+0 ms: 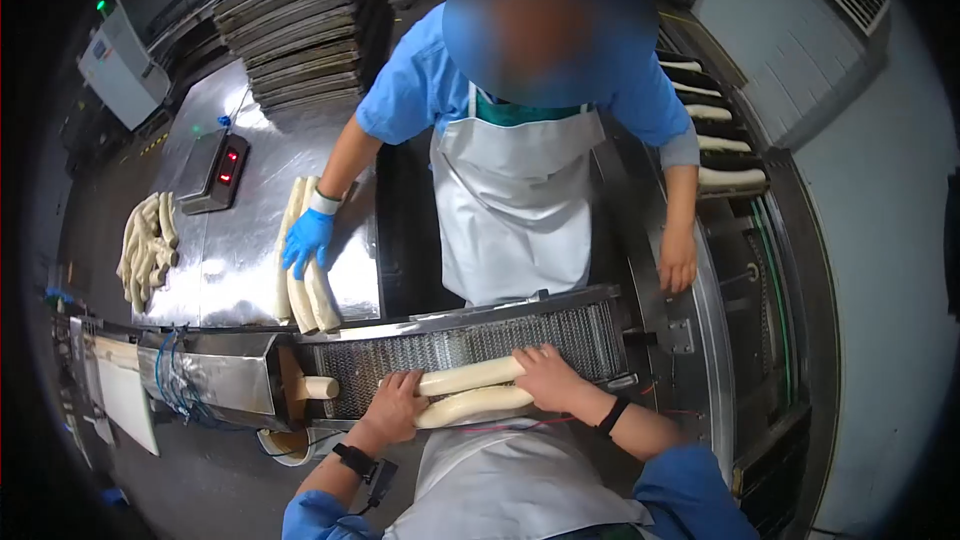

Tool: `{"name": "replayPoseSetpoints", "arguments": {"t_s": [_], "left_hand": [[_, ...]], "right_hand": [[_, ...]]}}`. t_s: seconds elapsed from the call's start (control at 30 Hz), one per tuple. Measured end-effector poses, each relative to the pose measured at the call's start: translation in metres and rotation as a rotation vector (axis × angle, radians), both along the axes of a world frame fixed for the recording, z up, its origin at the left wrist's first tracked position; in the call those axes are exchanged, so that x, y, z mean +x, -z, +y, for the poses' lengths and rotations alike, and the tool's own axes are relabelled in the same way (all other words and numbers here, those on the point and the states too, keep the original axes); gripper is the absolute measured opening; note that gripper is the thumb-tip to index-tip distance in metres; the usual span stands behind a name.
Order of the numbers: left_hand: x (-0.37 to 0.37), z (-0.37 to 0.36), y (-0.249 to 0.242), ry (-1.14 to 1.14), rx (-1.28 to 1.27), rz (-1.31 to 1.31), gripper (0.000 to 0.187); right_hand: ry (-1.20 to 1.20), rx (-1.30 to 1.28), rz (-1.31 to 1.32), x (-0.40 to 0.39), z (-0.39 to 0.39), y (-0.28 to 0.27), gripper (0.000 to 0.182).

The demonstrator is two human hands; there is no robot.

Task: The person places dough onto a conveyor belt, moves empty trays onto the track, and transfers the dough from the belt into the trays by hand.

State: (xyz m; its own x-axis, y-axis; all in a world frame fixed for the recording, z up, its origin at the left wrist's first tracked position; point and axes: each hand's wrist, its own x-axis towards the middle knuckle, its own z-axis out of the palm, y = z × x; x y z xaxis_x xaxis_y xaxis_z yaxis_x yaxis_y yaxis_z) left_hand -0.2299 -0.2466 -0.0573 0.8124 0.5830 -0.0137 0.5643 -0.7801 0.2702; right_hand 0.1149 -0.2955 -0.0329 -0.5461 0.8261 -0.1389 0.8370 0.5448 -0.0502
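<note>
Two long pale dough rolls lie side by side across the near edge of a metal mesh conveyor. My left hand [397, 407] is closed round their left ends, and my right hand [546, 377] is closed on their right ends. The far roll [470, 377] rests on the mesh belt [375, 358]; the near roll [475, 405] bows slightly and lies along the belt's front edge. To the left, the end of another dough piece [320, 388] sticks out of the machine outlet [290, 380].
Across the belt stands a co-worker, one blue-gloved hand [308, 240] on dough rolls [310, 302] on the steel table [235, 280]. A dough pile [148, 250], a scale [212, 172] and stacked trays [300, 30] are at left. Loaded trays [725, 145] stand at right.
</note>
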Motion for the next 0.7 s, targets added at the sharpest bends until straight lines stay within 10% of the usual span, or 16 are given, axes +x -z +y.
{"name": "replayPoseSetpoints", "arguments": {"t_s": [0.7], "left_hand": [[0.060, -0.002, -0.066, 0.054, -0.146, 0.035, 0.045]], "right_hand": [[0.473, -0.527, 0.282, 0.113, -0.078, -0.052, 0.041]]}}
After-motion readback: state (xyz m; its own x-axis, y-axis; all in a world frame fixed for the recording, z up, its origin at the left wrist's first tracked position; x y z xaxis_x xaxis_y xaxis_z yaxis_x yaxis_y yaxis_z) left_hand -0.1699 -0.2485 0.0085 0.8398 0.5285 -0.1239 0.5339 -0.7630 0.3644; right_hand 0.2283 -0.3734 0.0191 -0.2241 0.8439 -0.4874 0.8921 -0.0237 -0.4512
